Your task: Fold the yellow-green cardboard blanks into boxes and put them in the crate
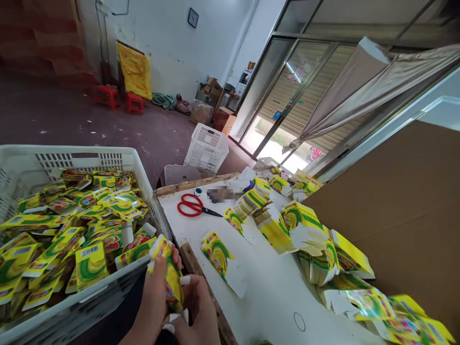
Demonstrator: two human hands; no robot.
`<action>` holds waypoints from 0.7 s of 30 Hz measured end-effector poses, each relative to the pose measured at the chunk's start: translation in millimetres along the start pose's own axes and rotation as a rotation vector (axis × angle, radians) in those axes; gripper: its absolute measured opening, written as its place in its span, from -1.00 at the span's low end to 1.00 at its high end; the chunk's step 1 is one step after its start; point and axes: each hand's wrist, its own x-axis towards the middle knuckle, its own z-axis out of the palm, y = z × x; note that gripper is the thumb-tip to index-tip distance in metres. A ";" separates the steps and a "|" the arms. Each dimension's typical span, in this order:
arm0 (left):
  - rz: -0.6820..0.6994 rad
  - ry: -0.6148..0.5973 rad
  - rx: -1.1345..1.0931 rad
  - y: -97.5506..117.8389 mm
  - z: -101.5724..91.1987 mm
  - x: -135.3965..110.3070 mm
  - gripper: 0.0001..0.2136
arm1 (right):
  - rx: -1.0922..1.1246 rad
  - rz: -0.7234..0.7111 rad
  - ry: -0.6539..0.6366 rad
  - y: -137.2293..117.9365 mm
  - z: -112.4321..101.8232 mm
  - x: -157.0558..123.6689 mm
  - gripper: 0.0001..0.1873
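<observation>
A small yellow-and-green printed carton (171,278) is held between both hands, in front of the table's near left edge. My left hand (155,292) wraps its side, thumb on the near face and fingertips behind. My right hand (199,306) grips the carton's lower end with fingers and thumb, where white flaps show. On the white table (266,282) close by lies a flat carton blank (220,258). At my left stands a white plastic crate (138,167) heaped with the same kind of cartons (91,261).
Red-handled scissors (194,206) lie on the table beside a rubber-band-like ring (299,321). Stacks of flat carton blanks (276,230) line the right side, next to a large brown cardboard sheet (398,201). More white crates (207,148) stand beyond the table.
</observation>
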 end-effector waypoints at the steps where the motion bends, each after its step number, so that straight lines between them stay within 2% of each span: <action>1: 0.000 -0.050 0.032 -3.7 -6.8 0.5 -0.45 | 0.014 0.000 0.020 -1.4 -3.0 2.4 -0.68; 4: 0.001 -0.202 0.185 -6.4 -21.3 0.2 -0.48 | -0.013 -0.043 0.064 -8.1 -17.7 9.4 -0.79; 7: 0.016 -0.270 0.361 1.5 -23.4 -0.4 -0.60 | -0.169 -0.102 0.065 -18.9 -36.7 14.7 -0.93; 10: 0.107 -0.225 0.443 9.9 -23.3 0.3 -0.59 | -0.393 -0.253 0.140 -35.0 -56.9 20.5 -0.86; 12: 0.240 -0.147 0.507 14.0 -26.2 1.0 -0.57 | -0.574 -0.442 0.233 -47.2 -68.6 25.1 -0.79; 14: 0.376 -0.148 0.646 18.0 -29.6 1.0 -0.52 | -0.779 -0.632 0.265 -57.4 -75.4 28.5 -0.72; 16: 0.445 -0.294 0.859 22.3 -29.9 -0.3 -0.39 | -0.948 -0.778 0.172 -62.8 -75.8 28.9 -0.68; 17: 0.435 -0.400 0.968 24.5 -28.2 -1.4 -0.32 | -0.997 -0.830 0.091 -63.5 -74.0 27.8 -0.67; 19: 0.313 -0.624 1.137 28.3 -21.4 -4.5 -0.27 | -1.009 -0.885 -0.042 -61.0 -68.7 23.2 -0.64; 20: 0.226 -0.707 1.190 29.7 -17.3 -6.3 -0.31 | -0.969 -0.886 -0.048 -58.5 -66.1 20.3 -0.63; 21: 0.152 -0.757 1.218 30.7 -13.4 -8.2 -0.38 | -0.905 -0.853 0.008 -55.6 -64.0 17.2 -0.61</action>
